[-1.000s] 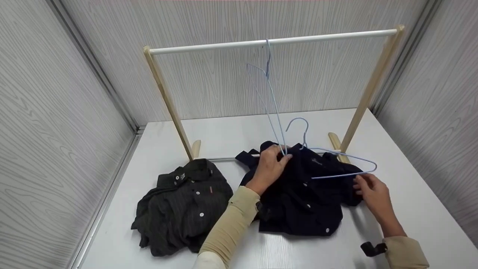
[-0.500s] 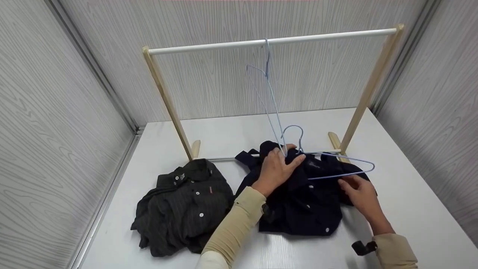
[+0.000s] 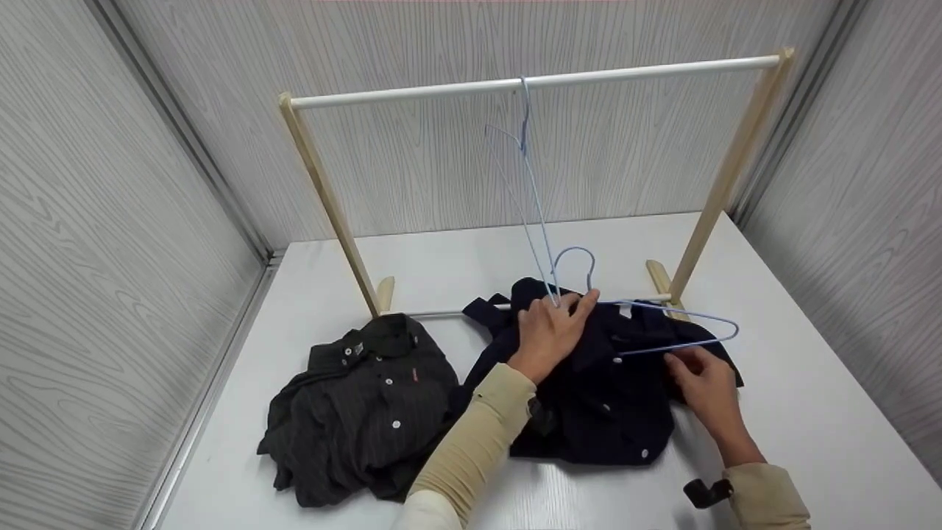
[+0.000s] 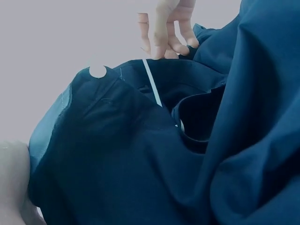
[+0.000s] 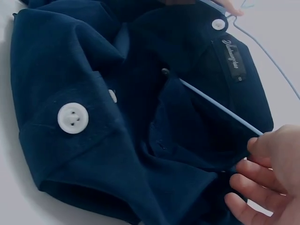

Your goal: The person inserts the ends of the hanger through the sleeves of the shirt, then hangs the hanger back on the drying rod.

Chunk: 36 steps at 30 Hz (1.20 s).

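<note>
A navy button-up shirt (image 3: pixel 574 430) lies bunched on the table. A light-blue wire hanger (image 3: pixel 736 329) is partly inside it, hook upward; its right corner is outside the fabric. In the right wrist view the lower bar of the hanger (image 5: pixel 215 103) runs into the neck opening, beside a collar label (image 5: pixel 234 61). My left hand (image 3: pixel 548 335) grips the shirt's collar, thumb beside the hanger's neck; some fingers are hidden behind the cloth. My right hand (image 3: pixel 706 383) pinches the shirt's right edge just under the hanger's corner, thumb close to the bar.
A dark striped shirt (image 3: pixel 353 434) lies crumpled at left, against the navy one. Behind stands a wooden rack with a white rail (image 3: pixel 647 74). From it hangs a second blue hanger (image 3: pixel 525 136), its lower end overlapping my left hand. Panel walls enclose the table.
My right hand has moved left along the shirt's edge. My left hand has shifted right and its thumb moved up to the hanger's neck. The hanger has sunk slightly lower and left.
</note>
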Each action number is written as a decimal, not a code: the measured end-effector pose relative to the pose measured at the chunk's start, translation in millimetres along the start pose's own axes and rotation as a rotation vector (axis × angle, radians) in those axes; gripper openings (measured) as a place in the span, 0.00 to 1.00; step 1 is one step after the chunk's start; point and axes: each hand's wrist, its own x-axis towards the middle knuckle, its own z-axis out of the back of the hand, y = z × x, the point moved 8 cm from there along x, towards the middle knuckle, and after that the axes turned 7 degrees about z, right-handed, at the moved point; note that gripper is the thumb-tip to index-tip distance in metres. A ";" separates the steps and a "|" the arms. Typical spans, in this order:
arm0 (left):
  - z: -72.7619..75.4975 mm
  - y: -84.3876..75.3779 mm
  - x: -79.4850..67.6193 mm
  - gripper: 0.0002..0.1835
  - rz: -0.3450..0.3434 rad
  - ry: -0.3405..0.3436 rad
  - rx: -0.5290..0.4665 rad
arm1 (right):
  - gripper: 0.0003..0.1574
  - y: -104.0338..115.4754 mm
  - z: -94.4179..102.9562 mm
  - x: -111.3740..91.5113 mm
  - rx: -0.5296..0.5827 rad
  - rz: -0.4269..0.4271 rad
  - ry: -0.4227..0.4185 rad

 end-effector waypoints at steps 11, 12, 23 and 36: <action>3.3 -3.1 1.5 0.34 -0.026 -0.031 -0.063 | 0.04 3.1 -0.4 -3.7 -0.015 0.039 -0.135; 2.3 -3.2 1.3 0.33 -0.029 -0.025 -0.072 | 0.04 2.5 -1.7 -4.3 -0.003 0.024 -0.124; -1.3 -11.8 0.9 0.23 -0.105 -0.048 -0.100 | 0.22 -10.6 -22.4 -10.6 0.057 -0.167 0.053; 2.6 -13.1 -0.1 0.21 -0.162 -0.126 -0.011 | 0.26 -15.5 -6.5 -6.9 0.053 -0.167 0.057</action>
